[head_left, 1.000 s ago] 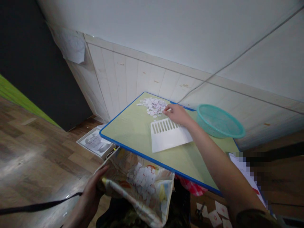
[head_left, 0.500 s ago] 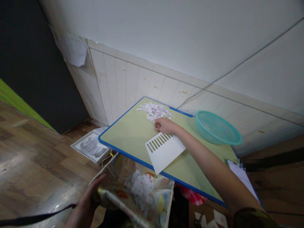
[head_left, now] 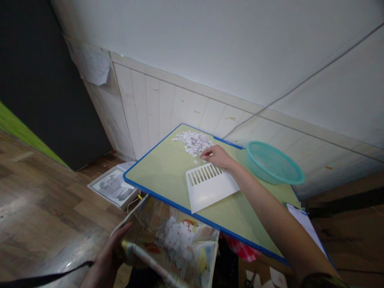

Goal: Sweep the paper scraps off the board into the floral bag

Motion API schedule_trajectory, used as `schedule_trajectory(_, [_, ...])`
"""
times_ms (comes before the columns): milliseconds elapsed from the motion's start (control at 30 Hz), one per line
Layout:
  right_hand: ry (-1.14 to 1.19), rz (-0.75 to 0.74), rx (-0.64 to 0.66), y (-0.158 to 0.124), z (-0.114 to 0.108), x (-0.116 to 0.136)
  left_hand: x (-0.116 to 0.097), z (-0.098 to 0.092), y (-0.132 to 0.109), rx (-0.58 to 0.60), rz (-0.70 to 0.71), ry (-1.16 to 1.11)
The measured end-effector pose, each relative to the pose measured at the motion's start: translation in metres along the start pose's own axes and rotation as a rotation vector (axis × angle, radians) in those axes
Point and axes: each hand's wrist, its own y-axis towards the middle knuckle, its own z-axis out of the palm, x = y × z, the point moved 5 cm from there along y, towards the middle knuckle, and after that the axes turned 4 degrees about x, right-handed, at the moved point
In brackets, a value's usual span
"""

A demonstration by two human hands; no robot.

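On the tabletop lies a loose pile of small white paper pieces (head_left: pixel 195 142). My right hand (head_left: pixel 218 156) is at its near side, thumb and fingers pinched together; whatever is between them is too small to make out. Just below that hand a white sheet with a row of slots (head_left: pixel 211 192) lies on the table, partly covered by my forearm. A few single paper pieces lie between pile and sheet. Down at the lower left, my left hand (head_left: pixel 109 252) is closed on the edge of a patterned cloth bag (head_left: pixel 207 244), which holds more paper pieces (head_left: pixel 177 242).
A green plastic basin (head_left: pixel 274 164) stands on the far right of the blue-edged table (head_left: pixel 159 172). A clipboard with paper (head_left: pixel 304 224) lies at the right edge. An open white box (head_left: pixel 114 186) sits on the floor at left. Scissors (head_left: pixel 250 280) and cards are below right.
My right hand has shifted slightly right and up, fingers now reaching toward the pile's near edge. The slotted sheet has turned and moved a little right. My left hand stays on the bag.
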Motion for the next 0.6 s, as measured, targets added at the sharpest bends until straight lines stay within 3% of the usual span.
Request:
schedule_trajectory(267, [0.023, 0.104, -0.085, -0.005, -0.006, -0.012, 0.001, -0.002, 0.002, -0.015, -0.007, 0.002])
schedule_trajectory(400, [0.056, 0.125, -0.063, -0.006, -0.005, -0.013, 0.002, -0.002, 0.002, 0.025, 0.036, -0.007])
schedule_trajectory(600, [0.063, 0.186, -0.017, -0.005, -0.004, -0.015, 0.000, -0.005, 0.004, -0.006, 0.013, -0.006])
